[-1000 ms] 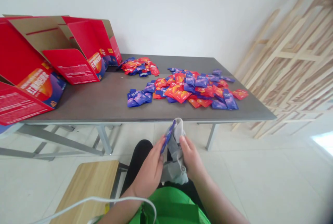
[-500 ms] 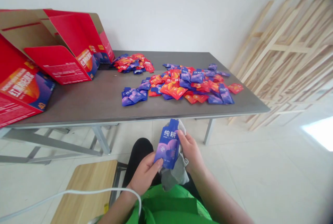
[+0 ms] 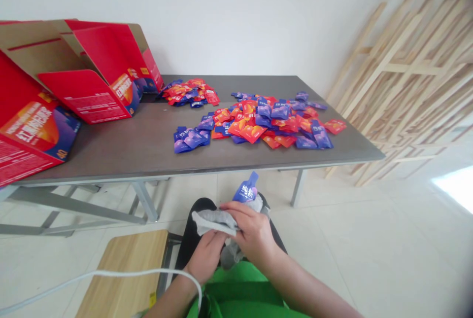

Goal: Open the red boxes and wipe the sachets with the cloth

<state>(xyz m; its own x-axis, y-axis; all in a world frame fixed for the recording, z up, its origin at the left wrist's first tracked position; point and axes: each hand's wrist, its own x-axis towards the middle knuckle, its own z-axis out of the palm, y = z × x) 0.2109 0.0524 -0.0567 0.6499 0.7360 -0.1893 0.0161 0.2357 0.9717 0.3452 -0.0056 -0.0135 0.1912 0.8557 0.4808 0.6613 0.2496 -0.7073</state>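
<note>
Over my lap, a blue-purple spouted pouch [image 3: 247,189] with white characters pokes out, tilted, beyond my right hand [image 3: 253,229]. That hand is closed on a grey cloth [image 3: 214,219], which is folded over the pouch's lower part. From below left, my left hand [image 3: 207,256] grips the pouch's lower end; its fingertips are partly hidden under the cloth. On the table ahead lies a large heap of red and blue pouches [image 3: 254,120], with a short row of blue pouches [image 3: 190,139] at its left.
Open red cartons [image 3: 84,93] stand on the left of the dark table [image 3: 129,153]. A smaller pouch pile [image 3: 192,92] lies behind. A wooden stool [image 3: 121,268] and a white cable [image 3: 121,272] are at lower left. Wooden frames [image 3: 414,76] lean at right.
My right hand has swung left across the pouch, bringing the grey cloth over its lower part. The pouch has tilted to the right, and its printed front is now largely covered.
</note>
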